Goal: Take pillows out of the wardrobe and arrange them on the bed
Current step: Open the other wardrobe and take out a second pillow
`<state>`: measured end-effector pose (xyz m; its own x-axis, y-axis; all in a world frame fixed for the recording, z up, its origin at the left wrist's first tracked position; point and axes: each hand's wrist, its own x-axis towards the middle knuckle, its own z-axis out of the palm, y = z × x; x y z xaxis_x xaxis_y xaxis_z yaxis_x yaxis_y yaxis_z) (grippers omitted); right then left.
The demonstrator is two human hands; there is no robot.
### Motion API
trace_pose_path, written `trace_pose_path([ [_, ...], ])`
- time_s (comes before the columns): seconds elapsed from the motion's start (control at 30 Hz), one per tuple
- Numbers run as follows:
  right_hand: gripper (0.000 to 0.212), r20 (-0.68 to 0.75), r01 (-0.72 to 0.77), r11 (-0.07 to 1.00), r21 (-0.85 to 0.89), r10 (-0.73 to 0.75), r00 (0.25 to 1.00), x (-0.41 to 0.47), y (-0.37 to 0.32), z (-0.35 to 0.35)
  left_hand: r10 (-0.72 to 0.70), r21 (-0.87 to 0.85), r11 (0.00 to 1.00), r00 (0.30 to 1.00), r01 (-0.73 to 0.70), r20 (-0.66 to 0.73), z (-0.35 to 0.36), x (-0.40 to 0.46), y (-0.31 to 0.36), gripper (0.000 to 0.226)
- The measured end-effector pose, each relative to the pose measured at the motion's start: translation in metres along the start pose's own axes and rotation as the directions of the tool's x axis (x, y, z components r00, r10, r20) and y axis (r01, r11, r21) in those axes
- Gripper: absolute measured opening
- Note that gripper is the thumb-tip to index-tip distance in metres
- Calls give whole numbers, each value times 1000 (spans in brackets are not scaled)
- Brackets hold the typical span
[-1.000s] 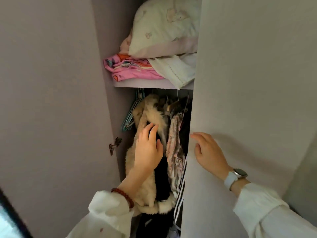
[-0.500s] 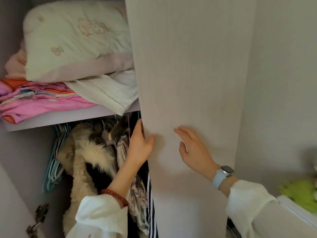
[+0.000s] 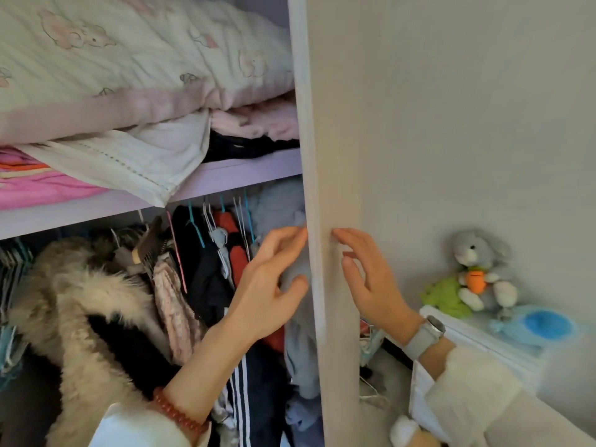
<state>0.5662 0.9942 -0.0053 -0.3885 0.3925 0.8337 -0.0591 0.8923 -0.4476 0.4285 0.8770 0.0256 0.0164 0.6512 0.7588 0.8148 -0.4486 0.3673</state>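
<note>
A cream pillow (image 3: pixel 135 56) with pink animal prints and a pink border lies on the wardrobe's upper shelf (image 3: pixel 225 175), on top of a white pillow (image 3: pixel 129 162) and folded pink bedding (image 3: pixel 38 188). The right wardrobe door (image 3: pixel 332 175) stands swung open, edge-on to me. My left hand (image 3: pixel 271 285) is on the inner side of that door edge, fingers spread, holding nothing. My right hand (image 3: pixel 371 279), with a grey watch on its wrist, is on the outer side of the door edge, fingers apart. The bed is out of view.
Below the shelf hang clothes: a furry cream coat (image 3: pixel 84 317), a pink patterned garment (image 3: pixel 174 304), dark and red items, a grey-blue garment. To the right a grey plush rabbit (image 3: pixel 480 269), a green plush (image 3: pixel 448 295) and a blue plush (image 3: pixel 541 324) sit on a white ledge (image 3: pixel 477 343).
The right door has swung wide open, showing more shelf and hanging clothes. My left hand moved from the furry coat to the door's inner edge; my right hand stayed on the door.
</note>
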Motion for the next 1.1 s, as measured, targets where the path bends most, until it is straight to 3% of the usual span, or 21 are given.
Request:
trace_pose_path([
  [0.27,38,-76,-97,995,13,97,992,-27,-11,-84,68,-9,998,953,-69,296,69,39,36,76],
  [0.47,38,-325,-289,949,-126,235,916,-31,3,-137,142,18,987,911,-161,387,130,88,61,80],
  [0.67,37,-504,-531,829,-176,387,772,-9,23,-176,66,37,996,956,-80,288,153,127,66,48],
  [0.77,55,-546,-606,755,-250,407,733,10,19,-181,50,77,995,972,-70,231,137,137,58,41],
  [0.87,63,-546,-499,767,-404,235,804,38,4,-169,31,172,983,988,-57,150,105,148,44,38],
  [0.97,58,-427,-291,845,-448,84,900,74,-13,-142,-3,331,943,996,-26,88,55,165,25,37],
  [1.1,53,-237,-143,887,-438,40,971,129,-14,-98,40,540,842,998,-11,-42,-24,186,6,34],
])
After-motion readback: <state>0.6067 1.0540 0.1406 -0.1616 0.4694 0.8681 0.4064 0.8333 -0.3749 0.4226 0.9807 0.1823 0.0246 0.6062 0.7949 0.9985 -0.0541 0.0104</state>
